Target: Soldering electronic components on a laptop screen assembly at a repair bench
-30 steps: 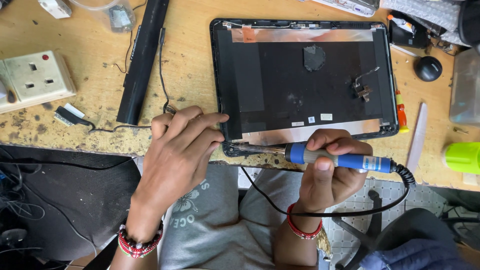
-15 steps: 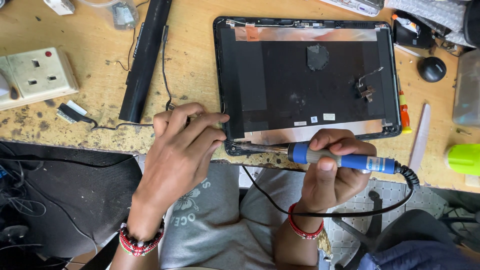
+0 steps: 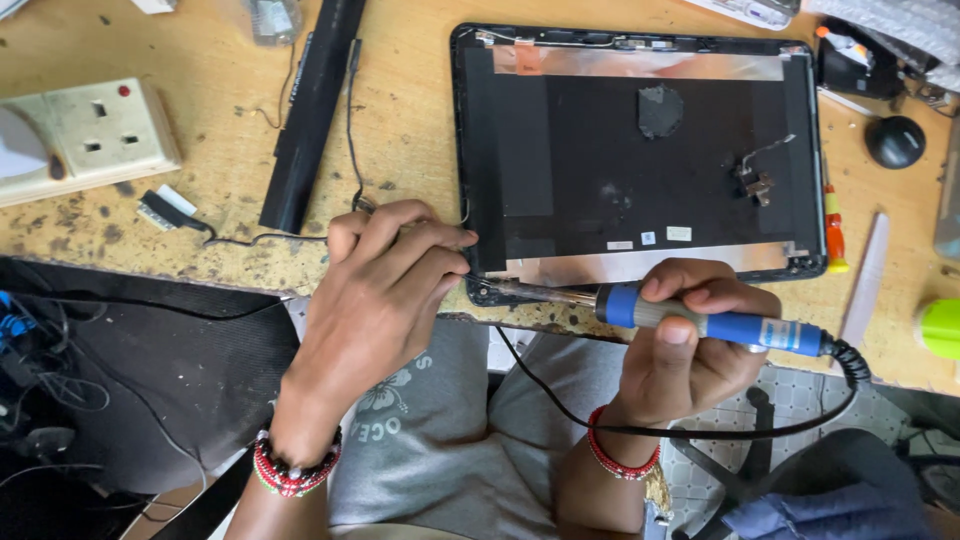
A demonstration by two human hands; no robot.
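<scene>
Holding: my right hand [image 3: 690, 345] is closed around the blue soldering iron [image 3: 700, 322], lying level along the table's front edge.
Tip: it points left, touching the lower left corner of the black laptop lid shell [image 3: 640, 150].
Left hand [image 3: 385, 285]: fingers pinched together at that same corner, just beside the tip; what they pinch is too small to tell.
Cord [image 3: 640, 430]: black, looping below my right wrist.
Around: a black battery bar [image 3: 312, 110] and a white socket block [image 3: 90, 135] lie left on the wooden table [image 3: 400, 110].
</scene>
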